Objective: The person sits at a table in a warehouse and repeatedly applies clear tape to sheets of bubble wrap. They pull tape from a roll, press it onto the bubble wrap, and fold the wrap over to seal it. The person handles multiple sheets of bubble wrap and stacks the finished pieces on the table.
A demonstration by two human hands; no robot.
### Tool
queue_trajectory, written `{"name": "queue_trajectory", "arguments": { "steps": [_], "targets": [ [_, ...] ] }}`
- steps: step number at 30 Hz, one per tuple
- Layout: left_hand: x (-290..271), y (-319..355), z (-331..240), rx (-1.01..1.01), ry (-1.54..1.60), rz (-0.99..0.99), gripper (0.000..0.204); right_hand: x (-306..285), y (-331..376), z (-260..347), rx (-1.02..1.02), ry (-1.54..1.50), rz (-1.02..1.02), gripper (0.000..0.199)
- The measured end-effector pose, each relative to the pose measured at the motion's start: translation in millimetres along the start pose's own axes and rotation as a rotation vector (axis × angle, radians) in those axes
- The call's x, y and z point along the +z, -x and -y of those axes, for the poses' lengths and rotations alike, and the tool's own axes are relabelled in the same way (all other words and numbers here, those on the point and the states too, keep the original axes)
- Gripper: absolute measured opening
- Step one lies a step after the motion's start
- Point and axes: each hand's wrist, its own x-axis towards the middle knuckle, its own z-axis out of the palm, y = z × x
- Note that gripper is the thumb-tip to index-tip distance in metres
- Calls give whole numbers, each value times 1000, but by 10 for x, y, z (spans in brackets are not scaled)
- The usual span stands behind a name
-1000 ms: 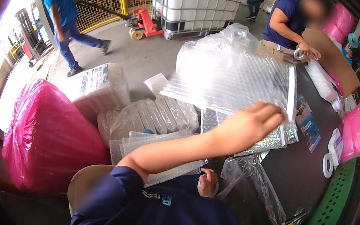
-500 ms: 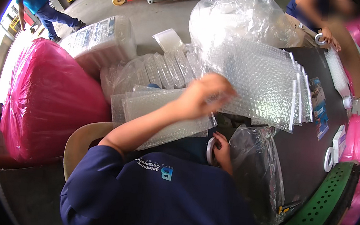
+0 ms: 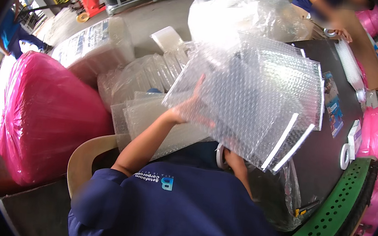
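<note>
My left hand (image 3: 187, 108) is closed on the near left edge of lifted bubble wrap bags (image 3: 249, 110); its fingers show blurrily through the clear plastic. Two white strips run along the bags' right end. Below them, close to my body, my right hand (image 3: 234, 163) holds a roll of white tape (image 3: 219, 156), its fingers partly hidden by the bags. More bubble wrap bags (image 3: 308, 79) with white edges lie in a stack on the dark table (image 3: 313, 171). Under my left forearm are other clear bubble sheets (image 3: 145, 120).
Left stands a big pink plastic bag (image 3: 52, 123). A yellow cutter (image 3: 300, 212) lies near the green perforated strip (image 3: 329, 218). Another tape roll (image 3: 345, 156) leans by a white box (image 3: 354, 139). A co-worker's hand (image 3: 340, 32) is at the far right; another person (image 3: 10, 32) is far left.
My left hand, earlier blurred and bare above the sheets, is now on bubble wrap bags, which have come nearer and left off the stack. The right hand stays at the tape roll.
</note>
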Motion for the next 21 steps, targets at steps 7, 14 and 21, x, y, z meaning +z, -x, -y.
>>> {"name": "queue_trajectory", "arguments": {
  "steps": [7,14,21],
  "targets": [
    [163,374,-580,-122,822,711,120,-156,106,339,19,69,-10,36],
    [698,-128,-1505,-417,958,390,55,-338,-85,618,-109,-167,43,30],
    [966,-854,-1664,-260,628,591,71,-464,-86,894,-209,-154,0,36]
  ]
}}
